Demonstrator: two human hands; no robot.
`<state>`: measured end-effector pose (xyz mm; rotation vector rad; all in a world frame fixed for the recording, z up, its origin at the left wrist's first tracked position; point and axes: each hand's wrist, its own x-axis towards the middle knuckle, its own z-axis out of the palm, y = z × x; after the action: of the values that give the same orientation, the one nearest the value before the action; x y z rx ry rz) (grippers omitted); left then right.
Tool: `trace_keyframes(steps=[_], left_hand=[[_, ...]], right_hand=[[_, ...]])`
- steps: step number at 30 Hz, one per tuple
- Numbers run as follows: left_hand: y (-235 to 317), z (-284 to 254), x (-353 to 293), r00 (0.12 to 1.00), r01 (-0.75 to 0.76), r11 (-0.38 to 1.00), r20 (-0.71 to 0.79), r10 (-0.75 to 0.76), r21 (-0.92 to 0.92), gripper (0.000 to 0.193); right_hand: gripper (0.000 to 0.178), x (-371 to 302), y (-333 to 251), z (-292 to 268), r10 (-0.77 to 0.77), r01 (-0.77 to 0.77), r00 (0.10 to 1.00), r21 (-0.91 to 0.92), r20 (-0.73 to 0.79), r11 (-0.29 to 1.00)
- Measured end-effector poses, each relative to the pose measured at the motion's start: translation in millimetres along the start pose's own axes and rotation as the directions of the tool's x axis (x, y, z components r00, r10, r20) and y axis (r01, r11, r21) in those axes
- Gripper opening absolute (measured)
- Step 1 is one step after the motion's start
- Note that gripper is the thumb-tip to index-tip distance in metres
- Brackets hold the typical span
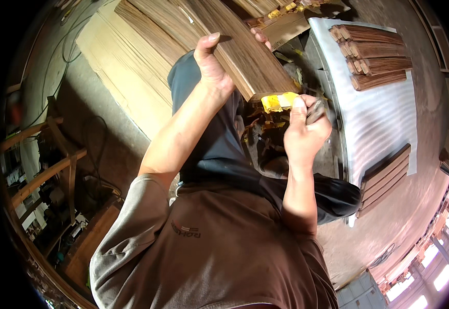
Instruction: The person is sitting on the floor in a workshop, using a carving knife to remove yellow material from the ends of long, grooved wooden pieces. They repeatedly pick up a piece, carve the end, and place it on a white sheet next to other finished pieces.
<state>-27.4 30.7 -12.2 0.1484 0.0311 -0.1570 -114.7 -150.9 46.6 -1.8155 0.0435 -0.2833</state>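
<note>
My left hand (pixel 213 64) is wrapped round a long brown wooden board (pixel 250 56), its thumb on the near side and its fingertips showing past the far edge. The board slants down toward me, and its end lies beside a bright yellow piece (pixel 280 102), perhaps tape, with a pale patch on it. My right hand (pixel 307 129) is closed at that end, thumb extended against the yellow piece. A dark, blunt-ended tool (pixel 315 112) sticks out of the right fist; its working end is hidden, so its kind cannot be told.
More brown boards (pixel 147 26) lie on a cardboard sheet (pixel 116 77) at the left. Bundled wooden slats (pixel 374 49) rest on a table with a whitish cover (pixel 374 118) at the right. Yellow scraps litter the floor between. A wooden frame (pixel 44 170) stands at the far left.
</note>
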Motion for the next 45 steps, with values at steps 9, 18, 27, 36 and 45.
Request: trace_keyframes(steps=[9, 18, 27, 36, 45], left_hand=[[-17, 1, 8, 0.994, -0.018, 0.999, -0.11, 0.014, -0.034, 0.063], [-14, 21, 18, 0.991, -0.072, 0.984, 0.103, 0.09, -0.163, 0.066], [-7, 11, 31, 0.99, -0.108, 0.981, 0.072, 0.12, -0.16, 0.075], [-9, 15, 26, 0.995, -0.094, 0.99, -0.021, 0.093, -0.103, 0.071], [-18, 15, 42, 0.99, -0.143, 0.977, -0.038, 0.139, -0.156, 0.067]], right_hand=[[0.009, 7, 16, -13, 0.428, -0.387, 0.903, 0.372, -0.033, 0.844], [0.006, 1, 95, -54, 0.54, -0.54, 0.841, -0.063, -0.03, 0.839], [0.031, -4, 51, -52, -0.008, 0.016, 1.0, -0.325, 0.025, 0.946], [0.036, 44, 31, -22, -0.681, 0.648, 0.716, -0.513, 0.157, 0.563], [0.012, -11, 24, -2, -0.305, 0.334, 0.93, -0.127, 0.206, 0.934]])
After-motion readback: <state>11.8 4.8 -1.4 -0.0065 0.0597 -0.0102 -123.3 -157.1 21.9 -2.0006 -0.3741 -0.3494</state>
